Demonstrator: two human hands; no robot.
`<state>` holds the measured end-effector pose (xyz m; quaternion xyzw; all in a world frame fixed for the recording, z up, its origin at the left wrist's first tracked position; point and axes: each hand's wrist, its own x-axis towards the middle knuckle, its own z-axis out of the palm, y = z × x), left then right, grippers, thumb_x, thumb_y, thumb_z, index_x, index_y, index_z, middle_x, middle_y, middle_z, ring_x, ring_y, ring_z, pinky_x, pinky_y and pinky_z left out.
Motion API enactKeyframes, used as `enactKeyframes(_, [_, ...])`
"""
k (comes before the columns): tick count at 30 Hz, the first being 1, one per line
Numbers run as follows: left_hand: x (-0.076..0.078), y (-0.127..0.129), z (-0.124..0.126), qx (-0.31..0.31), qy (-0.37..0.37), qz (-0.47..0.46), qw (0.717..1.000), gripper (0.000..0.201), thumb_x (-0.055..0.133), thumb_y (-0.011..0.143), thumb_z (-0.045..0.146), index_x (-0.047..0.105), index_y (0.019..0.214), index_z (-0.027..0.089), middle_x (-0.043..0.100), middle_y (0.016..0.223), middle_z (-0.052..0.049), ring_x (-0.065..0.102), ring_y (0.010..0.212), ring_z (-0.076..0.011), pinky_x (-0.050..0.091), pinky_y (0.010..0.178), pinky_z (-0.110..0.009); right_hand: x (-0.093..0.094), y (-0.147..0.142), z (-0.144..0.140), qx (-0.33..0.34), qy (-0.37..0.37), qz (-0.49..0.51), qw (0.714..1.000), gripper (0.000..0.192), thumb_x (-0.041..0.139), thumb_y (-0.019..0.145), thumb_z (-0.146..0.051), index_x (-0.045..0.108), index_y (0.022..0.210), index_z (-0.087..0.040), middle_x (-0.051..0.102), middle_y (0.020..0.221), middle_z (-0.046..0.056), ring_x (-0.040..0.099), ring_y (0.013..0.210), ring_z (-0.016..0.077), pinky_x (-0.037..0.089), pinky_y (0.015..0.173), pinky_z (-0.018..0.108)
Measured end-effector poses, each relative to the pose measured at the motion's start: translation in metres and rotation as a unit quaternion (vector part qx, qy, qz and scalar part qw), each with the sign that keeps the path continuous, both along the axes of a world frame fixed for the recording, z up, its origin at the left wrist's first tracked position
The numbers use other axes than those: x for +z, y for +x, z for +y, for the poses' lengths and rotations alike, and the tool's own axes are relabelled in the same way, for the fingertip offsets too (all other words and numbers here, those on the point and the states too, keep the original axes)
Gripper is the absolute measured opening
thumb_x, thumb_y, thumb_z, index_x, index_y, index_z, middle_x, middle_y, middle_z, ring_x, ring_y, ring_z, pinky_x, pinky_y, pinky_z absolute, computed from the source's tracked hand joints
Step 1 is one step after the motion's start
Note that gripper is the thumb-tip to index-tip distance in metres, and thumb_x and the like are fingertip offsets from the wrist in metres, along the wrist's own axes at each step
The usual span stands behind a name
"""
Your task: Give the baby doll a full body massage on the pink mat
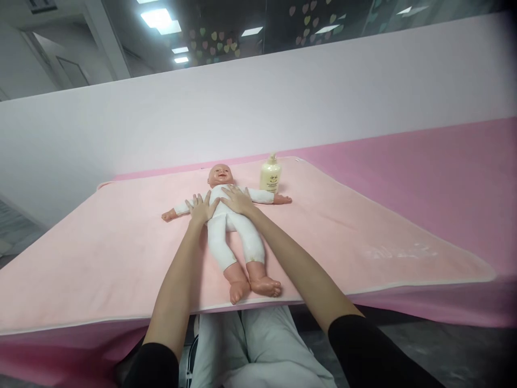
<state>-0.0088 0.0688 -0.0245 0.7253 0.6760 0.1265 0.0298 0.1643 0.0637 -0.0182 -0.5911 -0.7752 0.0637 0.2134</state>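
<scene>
So the baby doll (230, 215) is lying face-up on the pink towel (121, 253) that covers the surface, head toward 12 o'clock, feet toward 6. Both grips are spread flat, not pinching anything: left hand (202, 209) on the doll's chest at 9 o'clock, right hand (237, 199) at 3 o'clock. A lotion bottle (270, 173) stands near the doll's head, around 2 o'clock.
</scene>
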Motion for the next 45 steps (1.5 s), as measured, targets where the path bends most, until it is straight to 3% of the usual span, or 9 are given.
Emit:
enactKeyframes(4, [-0.010, -0.021, -0.007, 0.028, 0.045, 0.003, 0.999, 0.071, 0.016, 0.090, 0.065, 0.028, 0.150, 0.029, 0.017, 0.160, -0.006, 0.004, 0.148, -0.0317, 0.001, 0.116, -0.058, -0.007, 0.020, 0.006, -0.088, -0.051, 0.006, 0.995, 0.078, 0.020, 0.087, -0.074, 0.025, 0.150, -0.028, 0.024, 0.156, 0.010, 0.024, 0.142, 0.0343, -0.001, 0.112, 0.063])
enactKeyframes(8, [-0.022, -0.039, -0.016, 0.059, 0.109, 0.023, 0.992, 0.064, 0.022, 0.092, 0.060, 0.032, 0.148, 0.030, 0.021, 0.159, -0.007, 0.007, 0.147, -0.0329, 0.003, 0.116, -0.058, -0.024, 0.046, 0.003, -0.098, -0.040, 0.003, 0.994, 0.081, 0.017, 0.090, -0.069, 0.028, 0.150, -0.016, 0.026, 0.155, 0.014, 0.022, 0.143, 0.0320, 0.007, 0.117, 0.048])
enactKeyframes(15, [-0.023, -0.049, -0.025, 0.075, 0.142, 0.038, 0.986, 0.063, 0.037, 0.090, 0.050, 0.033, 0.148, 0.027, 0.023, 0.157, -0.012, 0.013, 0.146, -0.0346, 0.009, 0.113, -0.061, -0.046, 0.068, -0.028, -0.136, 0.096, -0.048, 0.985, 0.069, 0.023, 0.095, -0.058, 0.040, 0.142, -0.009, 0.037, 0.149, 0.016, 0.028, 0.140, 0.0266, 0.007, 0.115, 0.044])
enactKeyframes(23, [-0.026, -0.075, -0.027, 0.121, 0.136, 0.010, 0.983, 0.067, 0.038, 0.088, 0.051, 0.029, 0.149, 0.025, 0.018, 0.158, -0.017, 0.016, 0.144, -0.0394, 0.018, 0.112, -0.058, -0.036, 0.081, -0.045, -0.178, 0.183, -0.074, 0.964, 0.044, 0.035, 0.094, -0.039, 0.060, 0.114, -0.008, 0.062, 0.116, 0.019, 0.052, 0.107, 0.0294, 0.030, 0.095, 0.040])
enactKeyframes(28, [-0.023, -0.076, -0.029, 0.181, 0.135, 0.000, 0.974, 0.083, 0.042, 0.085, 0.054, 0.020, 0.150, 0.007, 0.019, 0.154, -0.029, 0.015, 0.144, -0.0402, 0.009, 0.110, -0.065, -0.025, 0.091, -0.046, -0.248, 0.135, 0.004, 0.959, 0.038, 0.033, 0.093, -0.029, 0.067, 0.098, -0.012, 0.067, 0.095, 0.015, 0.057, 0.090, 0.0244, 0.036, 0.083, 0.034])
enactKeyframes(32, [-0.021, -0.078, -0.025, 0.185, 0.125, -0.017, 0.975, 0.090, 0.047, 0.081, 0.052, 0.021, 0.145, -0.006, 0.022, 0.150, -0.033, 0.019, 0.142, -0.0413, 0.022, 0.111, -0.057, -0.023, 0.108, -0.046, -0.334, 0.056, 0.117, 0.934, 0.039, 0.033, 0.093, -0.032, 0.068, 0.104, -0.019, 0.068, 0.094, 0.012, 0.058, 0.083, 0.0214, 0.038, 0.074, 0.031])
enactKeyframes(39, [-0.017, -0.104, -0.019, 0.123, 0.129, -0.001, 0.984, 0.066, 0.048, 0.082, 0.047, 0.041, 0.136, 0.011, 0.050, 0.136, -0.022, 0.044, 0.127, -0.0352, 0.025, 0.108, -0.058, -0.027, 0.130, -0.043, -0.348, 0.015, 0.115, 0.930, 0.043, 0.031, 0.093, -0.039, 0.069, 0.104, -0.022, 0.070, 0.096, 0.010, 0.060, 0.093, 0.0226, 0.031, 0.100, 0.044])
enactKeyframes(42, [-0.013, -0.110, -0.024, 0.126, 0.118, -0.019, 0.985, 0.058, 0.050, 0.081, 0.052, 0.049, 0.128, 0.018, 0.059, 0.127, -0.017, 0.050, 0.122, -0.0334, 0.026, 0.108, -0.056, -0.027, 0.134, -0.045, -0.311, 0.002, 0.087, 0.947, 0.046, 0.030, 0.094, -0.041, 0.068, 0.108, -0.019, 0.069, 0.098, 0.013, 0.061, 0.095, 0.0254, 0.036, 0.093, 0.042])
enactKeyframes(45, [-0.011, -0.113, -0.029, 0.183, 0.131, -0.050, 0.973, 0.078, 0.056, 0.076, 0.059, 0.039, 0.138, 0.015, 0.056, 0.131, -0.019, 0.047, 0.126, -0.0352, 0.029, 0.107, -0.054, -0.028, 0.135, -0.046, -0.296, 0.009, 0.059, 0.953, 0.046, 0.029, 0.095, -0.039, 0.066, 0.111, -0.016, 0.069, 0.101, 0.016, 0.061, 0.096, 0.0263, 0.040, 0.087, 0.038])
